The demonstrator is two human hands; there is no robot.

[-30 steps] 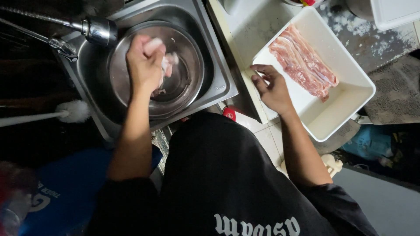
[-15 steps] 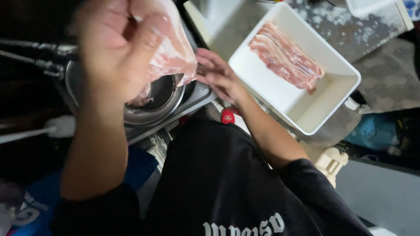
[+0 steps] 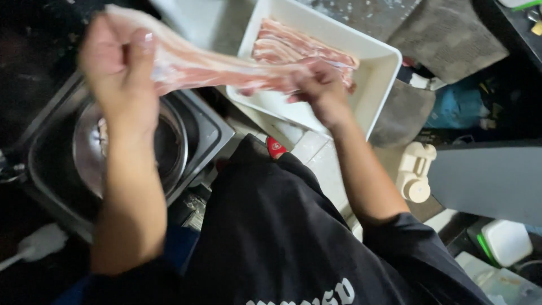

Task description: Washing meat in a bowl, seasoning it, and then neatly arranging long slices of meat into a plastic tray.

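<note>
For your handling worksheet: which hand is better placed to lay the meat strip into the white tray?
Probably the right hand: it grips the meat strip at the white tray rim, while the left hand holds the other end above the sink.

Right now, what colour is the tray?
White, seen in the head view: the tray holds pink meat slices.

A working kitchen, seen from over the sink.

A stainless steel sink (image 3: 206, 133) is set into the counter's left end, with a round metal bowl (image 3: 169, 149) sitting in its basin. Just beside the sink's right edge, a white rectangular tray (image 3: 384, 68) rests on the pale counter (image 3: 322, 155), holding raw streaky pork slices (image 3: 293, 45). A long strip of raw meat (image 3: 226, 70) is stretched above the sink's corner. Grey cloths (image 3: 446, 36) lie past the tray's far edge, and white plastic containers (image 3: 505, 240) sit low at the right.
</note>
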